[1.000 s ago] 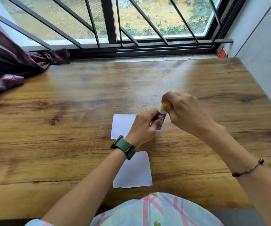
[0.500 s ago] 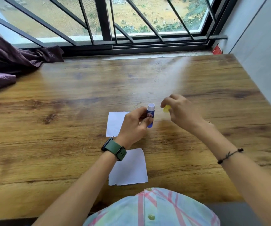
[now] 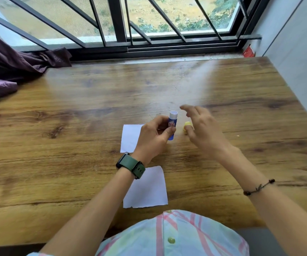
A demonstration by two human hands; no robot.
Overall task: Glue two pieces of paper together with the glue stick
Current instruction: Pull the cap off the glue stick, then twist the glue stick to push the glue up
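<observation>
My left hand (image 3: 153,137) grips a small blue glue stick (image 3: 172,122) upright, its white top uncapped. The yellow cap (image 3: 187,125) rests on the wooden table (image 3: 75,126) just right of the stick, partly hidden by my right hand (image 3: 201,126), which hovers over it with fingers spread and nothing held. One white paper piece (image 3: 130,138) lies under and left of my left hand. A second white piece (image 3: 147,189) lies nearer me, partly covered by my left forearm.
A dark purple curtain (image 3: 10,67) is bunched at the table's far left corner. A barred window (image 3: 117,24) runs along the far edge, and a white wall (image 3: 296,52) bounds the right side. A small red object (image 3: 248,51) sits in the far right corner.
My right hand pulled the yellow cap off the glue stick, carried it right, and has now let it go on the table. The left hand kept hold of the stick.
</observation>
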